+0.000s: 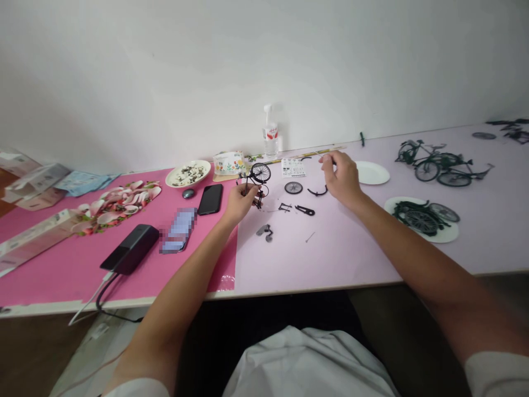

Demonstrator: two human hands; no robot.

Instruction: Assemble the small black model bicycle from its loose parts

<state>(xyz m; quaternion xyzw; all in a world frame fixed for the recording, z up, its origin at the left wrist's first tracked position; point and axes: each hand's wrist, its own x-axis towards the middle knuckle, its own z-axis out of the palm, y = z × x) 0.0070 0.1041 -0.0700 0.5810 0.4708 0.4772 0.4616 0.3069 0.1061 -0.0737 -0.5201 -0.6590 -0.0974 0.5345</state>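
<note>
My left hand (238, 202) is closed on a small black model bicycle frame (255, 182) that has one spoked wheel on it and stands on the table. My right hand (341, 175) is further right with its fingers pinched at the tips; what they hold is too small to make out. Between the hands lie a loose spoked wheel (293, 188), a curved black mudguard piece (317, 192), a black bracket (305, 210) and small grey parts (265, 231). A sheet of stickers (293, 167) lies behind them.
On the pink mat (61, 264) lie a black phone (210, 199), a power bank (130, 248) with cable and a plate of scraps (188, 173). A bottle (270, 134) stands by the wall. To the right are finished green model bicycles (442, 164), a white plate (372, 172) and a plate of parts (425, 218).
</note>
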